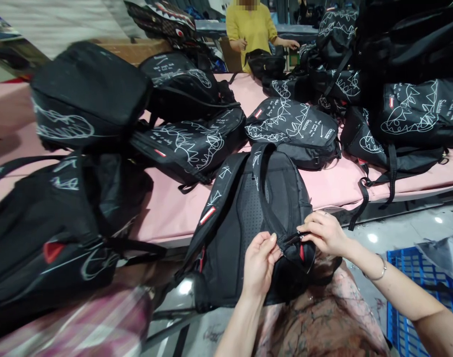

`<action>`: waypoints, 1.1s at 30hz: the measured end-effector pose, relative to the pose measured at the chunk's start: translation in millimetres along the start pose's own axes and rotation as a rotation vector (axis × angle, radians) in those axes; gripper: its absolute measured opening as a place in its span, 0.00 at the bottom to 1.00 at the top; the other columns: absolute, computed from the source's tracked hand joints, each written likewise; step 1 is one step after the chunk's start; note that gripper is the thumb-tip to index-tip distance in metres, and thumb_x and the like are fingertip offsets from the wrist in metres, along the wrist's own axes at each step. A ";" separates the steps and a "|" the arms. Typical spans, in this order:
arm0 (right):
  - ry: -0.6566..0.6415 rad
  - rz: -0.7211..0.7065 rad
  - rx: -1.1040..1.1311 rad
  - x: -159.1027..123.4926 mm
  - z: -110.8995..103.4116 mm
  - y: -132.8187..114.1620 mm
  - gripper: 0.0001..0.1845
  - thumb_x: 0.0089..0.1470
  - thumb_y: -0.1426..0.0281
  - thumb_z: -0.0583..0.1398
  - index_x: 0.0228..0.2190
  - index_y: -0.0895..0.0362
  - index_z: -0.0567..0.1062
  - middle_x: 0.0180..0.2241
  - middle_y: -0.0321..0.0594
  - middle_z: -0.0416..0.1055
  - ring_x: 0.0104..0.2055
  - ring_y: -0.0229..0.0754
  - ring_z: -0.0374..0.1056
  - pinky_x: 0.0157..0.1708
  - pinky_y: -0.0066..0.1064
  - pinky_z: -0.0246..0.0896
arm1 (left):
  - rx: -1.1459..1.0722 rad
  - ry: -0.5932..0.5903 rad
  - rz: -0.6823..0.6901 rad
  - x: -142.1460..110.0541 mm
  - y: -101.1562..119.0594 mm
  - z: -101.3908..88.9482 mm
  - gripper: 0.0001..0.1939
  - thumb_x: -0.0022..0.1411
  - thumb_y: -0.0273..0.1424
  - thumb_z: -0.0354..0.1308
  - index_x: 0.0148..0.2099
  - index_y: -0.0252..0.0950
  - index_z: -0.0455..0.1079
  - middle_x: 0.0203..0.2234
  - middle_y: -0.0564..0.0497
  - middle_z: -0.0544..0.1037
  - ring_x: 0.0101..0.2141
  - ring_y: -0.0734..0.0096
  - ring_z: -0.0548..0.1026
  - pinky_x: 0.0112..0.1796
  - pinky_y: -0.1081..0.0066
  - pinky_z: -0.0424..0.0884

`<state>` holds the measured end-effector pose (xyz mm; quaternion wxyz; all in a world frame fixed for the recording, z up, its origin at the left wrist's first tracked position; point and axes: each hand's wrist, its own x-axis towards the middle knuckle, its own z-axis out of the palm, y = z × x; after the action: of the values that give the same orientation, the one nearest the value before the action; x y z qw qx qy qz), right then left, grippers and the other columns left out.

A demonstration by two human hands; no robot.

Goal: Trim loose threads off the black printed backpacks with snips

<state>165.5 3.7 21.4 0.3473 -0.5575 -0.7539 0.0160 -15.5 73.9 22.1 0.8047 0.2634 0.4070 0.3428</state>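
A black backpack [226, 253] leans against the pink table's edge in front of me, its padded back and shoulder straps facing up. White line drawings and a red label mark the left strap. My left hand [261, 260] is closed, thumb against fingers, on the lower end of the right shoulder strap [265, 198]. Just to the right, my right hand [321, 233] pinches a short black strap piece with a dark buckle-like part [295, 238]; its exact kind is too small to tell. A red tab [301, 252] hangs below the fingers.
More black backpacks with white drawings, such as one backpack [293, 124], lie across the pink table [166, 213]. Another large backpack [32, 238] is close on the left. A blue plastic crate [405, 302] stands at lower right. A person in yellow [252, 27] works across the table.
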 end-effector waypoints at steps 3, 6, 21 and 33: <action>-0.035 -0.027 0.022 1.8 0.6 3.7 0.11 0.57 0.65 0.55 0.37 0.58 0.72 0.32 0.42 0.67 0.35 0.39 0.61 0.34 0.31 0.56 | 0.007 -0.003 0.001 -0.4 0.0 -0.1 0.20 0.39 0.31 0.69 0.28 0.32 0.60 0.16 0.59 0.62 0.18 0.84 0.62 0.21 0.81 0.66; -0.071 -0.008 0.194 4.3 5.5 3.5 0.10 0.56 0.65 0.56 0.36 0.58 0.72 0.32 0.41 0.67 0.35 0.38 0.62 0.35 0.30 0.57 | 0.022 -0.017 -0.008 -0.1 -0.2 0.9 0.19 0.39 0.31 0.69 0.28 0.32 0.60 0.17 0.59 0.62 0.18 0.84 0.62 0.21 0.81 0.65; -0.078 0.047 0.177 5.2 -1.0 3.4 0.09 0.56 0.67 0.55 0.36 0.59 0.71 0.32 0.41 0.69 0.36 0.38 0.62 0.36 0.31 0.58 | 0.043 -0.007 -0.016 -0.8 0.4 2.6 0.20 0.39 0.32 0.69 0.29 0.32 0.61 0.17 0.59 0.63 0.18 0.84 0.62 0.21 0.81 0.66; 0.012 0.232 0.278 2.0 0.1 -10.4 0.06 0.55 0.69 0.56 0.32 0.58 0.71 0.31 0.38 0.69 0.34 0.37 0.62 0.34 0.29 0.55 | 0.060 0.020 -0.006 -3.6 1.4 3.6 0.19 0.39 0.33 0.69 0.28 0.32 0.61 0.18 0.59 0.64 0.20 0.83 0.64 0.23 0.79 0.67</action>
<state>156.5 1.5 26.6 0.4213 -0.5876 -0.6728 0.1568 -14.5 71.5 26.7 0.7934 0.2827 0.4256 0.3308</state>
